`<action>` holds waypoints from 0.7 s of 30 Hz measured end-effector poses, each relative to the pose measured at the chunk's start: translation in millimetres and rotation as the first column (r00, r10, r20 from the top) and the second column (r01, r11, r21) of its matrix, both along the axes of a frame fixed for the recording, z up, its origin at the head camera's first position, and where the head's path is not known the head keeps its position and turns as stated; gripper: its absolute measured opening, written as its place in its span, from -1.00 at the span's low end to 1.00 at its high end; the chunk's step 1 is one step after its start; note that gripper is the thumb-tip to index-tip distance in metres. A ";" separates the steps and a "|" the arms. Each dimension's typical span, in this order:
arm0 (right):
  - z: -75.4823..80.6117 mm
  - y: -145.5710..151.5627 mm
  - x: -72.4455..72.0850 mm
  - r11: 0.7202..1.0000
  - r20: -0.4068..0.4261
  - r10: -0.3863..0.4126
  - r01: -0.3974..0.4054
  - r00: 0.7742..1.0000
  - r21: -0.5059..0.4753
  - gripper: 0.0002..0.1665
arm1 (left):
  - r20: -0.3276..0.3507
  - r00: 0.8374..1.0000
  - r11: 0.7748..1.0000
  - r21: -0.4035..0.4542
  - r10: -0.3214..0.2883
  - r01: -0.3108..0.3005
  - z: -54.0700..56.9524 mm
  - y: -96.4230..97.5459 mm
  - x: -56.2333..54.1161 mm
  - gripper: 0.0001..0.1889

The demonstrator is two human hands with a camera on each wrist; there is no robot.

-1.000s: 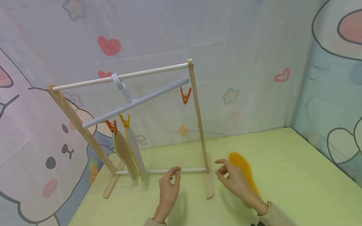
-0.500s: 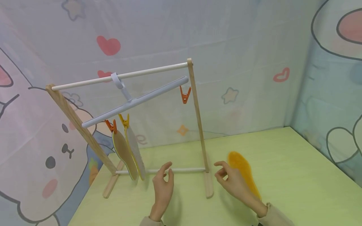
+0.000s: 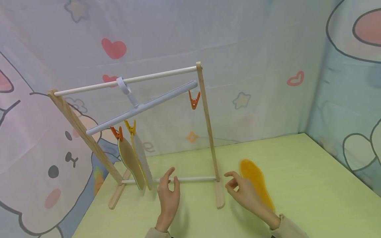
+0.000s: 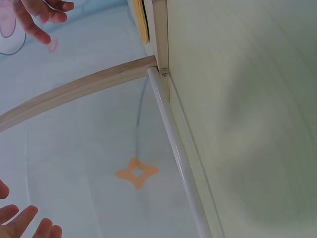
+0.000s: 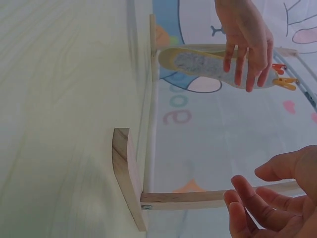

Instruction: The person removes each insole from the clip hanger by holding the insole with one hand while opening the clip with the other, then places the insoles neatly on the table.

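Note:
My left hand [image 3: 169, 198] hovers above the table in front of the rack's lower bar, thumb and forefinger spread, holding nothing. Over to the right, my right hand [image 3: 245, 195] has loosely bent fingers with nothing between them. It partly overlaps an orange insole [image 3: 258, 181] lying on the table. Two more insoles hang at the rack's left: a tan one [image 3: 129, 162] in an orange clip [image 3: 117, 133] and a grey fuzzy one [image 3: 143, 162] in a yellow clip [image 3: 131, 128]. Another orange clip [image 3: 194, 100] hangs bare under the right end of the pale hanger [image 3: 148, 105].
The hanger hooks over the white top rod [image 3: 160, 75] of a wooden rack, tilted up to the right. The rack's right post [image 3: 207, 125] stands between my hands, its foot [image 3: 219, 196] on the green table [image 3: 312, 185]. A patterned cloth [image 3: 253, 66] hangs behind.
My left hand has moved left and its thumb and forefinger have spread apart. The right hand stays nearly in place; the rack and insoles have not moved.

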State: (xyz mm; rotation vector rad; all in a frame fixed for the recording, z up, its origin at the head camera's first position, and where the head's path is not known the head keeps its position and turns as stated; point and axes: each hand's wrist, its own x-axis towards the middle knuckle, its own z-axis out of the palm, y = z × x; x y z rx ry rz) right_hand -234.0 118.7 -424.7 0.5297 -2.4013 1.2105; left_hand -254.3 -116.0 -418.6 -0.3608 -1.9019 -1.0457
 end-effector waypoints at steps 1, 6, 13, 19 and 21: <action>-0.5 0.0 -0.3 1.000 0.000 0.003 -0.003 1.000 -0.003 -0.70 | -0.010 1.000 1.000 -0.004 0.003 -0.003 0.4 -0.7 -0.3 -0.68; -1.2 -0.1 -0.1 1.000 -0.032 0.020 -0.021 0.999 -0.021 -0.71 | -0.008 1.000 1.000 -0.024 0.006 -0.006 2.4 -4.8 -2.3 -0.64; -3.6 1.3 -1.6 0.999 -0.042 0.028 -0.029 0.999 -0.026 -0.72 | -0.028 0.999 0.996 -0.087 0.030 -0.033 5.2 -11.7 -6.6 -0.64; -4.7 2.9 -2.6 0.999 -0.029 0.028 -0.029 0.999 -0.019 -0.73 | -0.060 0.996 0.987 -0.141 0.065 -0.073 5.7 -20.4 -10.1 -0.65; -4.3 3.0 -2.3 0.999 -0.027 0.030 -0.030 0.999 -0.019 -0.73 | -0.067 0.995 0.985 -0.152 0.075 -0.084 5.8 -23.3 -11.1 -0.66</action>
